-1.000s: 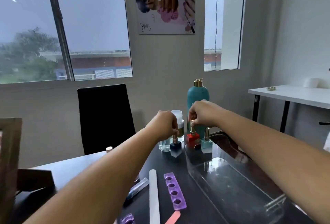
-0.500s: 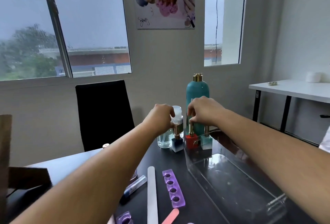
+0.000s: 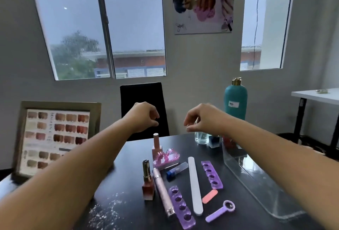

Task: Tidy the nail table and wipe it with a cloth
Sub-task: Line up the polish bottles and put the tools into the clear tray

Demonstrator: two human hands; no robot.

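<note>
On the table (image 3: 128, 184) the nail file (image 3: 195, 185) points away.

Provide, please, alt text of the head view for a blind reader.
Left hand and right hand hover empty above a black table strewn with polish bottles, a nail file and purple toe separators; a clear tray stands at right.

Bare bench (image 3: 126, 187) lies open near left (dusted with white specks (image 3: 105, 211)); polish bottles (image 3: 148, 184), a file (image 3: 194, 184) and toe separators (image 3: 211, 174) crowd the middle; a clear tray (image 3: 256, 180) walls the right.
</note>
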